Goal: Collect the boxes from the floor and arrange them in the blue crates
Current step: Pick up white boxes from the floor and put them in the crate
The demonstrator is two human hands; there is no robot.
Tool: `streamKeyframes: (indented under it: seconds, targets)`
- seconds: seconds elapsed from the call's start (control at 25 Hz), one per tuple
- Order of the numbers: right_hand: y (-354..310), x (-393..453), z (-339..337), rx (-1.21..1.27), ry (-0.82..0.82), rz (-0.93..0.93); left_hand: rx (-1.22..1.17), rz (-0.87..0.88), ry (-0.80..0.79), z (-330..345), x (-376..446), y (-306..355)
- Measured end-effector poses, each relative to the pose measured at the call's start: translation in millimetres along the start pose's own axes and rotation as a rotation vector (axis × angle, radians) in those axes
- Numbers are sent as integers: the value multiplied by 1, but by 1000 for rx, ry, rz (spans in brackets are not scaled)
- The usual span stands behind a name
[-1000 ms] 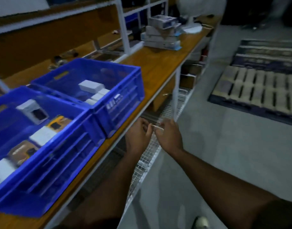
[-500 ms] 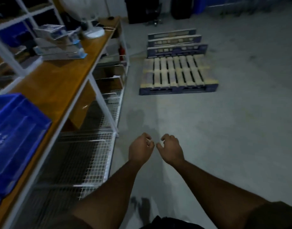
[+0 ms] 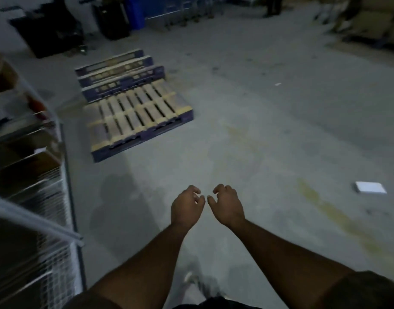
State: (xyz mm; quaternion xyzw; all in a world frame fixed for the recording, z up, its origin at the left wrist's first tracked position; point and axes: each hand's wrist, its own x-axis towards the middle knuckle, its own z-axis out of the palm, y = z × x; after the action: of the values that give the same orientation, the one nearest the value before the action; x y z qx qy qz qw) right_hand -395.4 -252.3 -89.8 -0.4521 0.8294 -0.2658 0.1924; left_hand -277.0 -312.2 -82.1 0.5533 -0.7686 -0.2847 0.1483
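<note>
On the grey concrete floor, well to the right of the right hand, lies a flat white rectangular box. Left hand and right hand hang close together, fingers loosely curled, holding nothing. Step judged: locating a box. Next: walk right, stoop, grasp it. Blue crates not visible.

I count two hands, the left hand and the right hand, side by side over the floor, both empty. One white box lies flat near the floor's right edge. I see one pallet lying flat, with three more pallets standing on edge just behind it. One wire rack runs along the left edge.
</note>
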Motion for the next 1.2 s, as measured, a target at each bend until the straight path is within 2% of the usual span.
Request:
streamKeyframes:
  seconds: [0.48, 0.72, 0.96, 1.2]
  targets:
    - [113, 85, -115, -18, 363, 500, 49, 448, -356, 109, 136, 160]
    - [159, 99, -162, 39, 551, 704, 57, 652, -479, 162, 164, 239]
    - [237, 112, -205, 107, 681, 846, 74, 754, -590, 238, 163, 315]
    - [353, 139, -264, 140, 687, 893, 160, 783, -644, 331, 163, 411]
